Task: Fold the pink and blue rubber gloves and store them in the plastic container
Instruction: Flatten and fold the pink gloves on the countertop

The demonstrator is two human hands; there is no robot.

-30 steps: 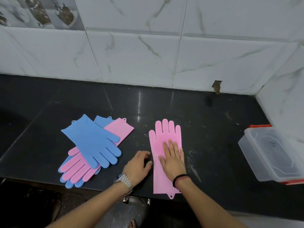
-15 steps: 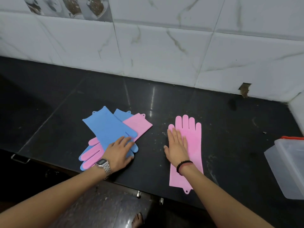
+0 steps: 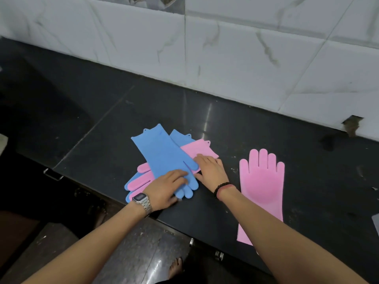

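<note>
A pile of three rubber gloves lies near the front edge of the black counter: a blue glove (image 3: 162, 154) on top, a pink glove (image 3: 200, 147) under it, and another blue glove (image 3: 177, 135) at the bottom. My left hand (image 3: 167, 186) rests flat on the top blue glove's fingers. My right hand (image 3: 211, 170) lies flat beside it, on the pink glove's cuff and the blue glove's thumb. A second pink glove (image 3: 261, 187) lies flat and alone to the right, fingers toward the wall. Only a sliver of the plastic container (image 3: 376, 221) shows at the right edge.
The black counter (image 3: 102, 140) runs along a white marble-tiled wall (image 3: 246, 58) with a chipped hole (image 3: 351, 124) at its base. Below the counter's front edge are the floor and a bare foot (image 3: 176, 267).
My right hand left the lone pink glove and moved left onto the pile. My left hand stayed on the top blue glove. The camera swung left, so the container slid almost out of view.
</note>
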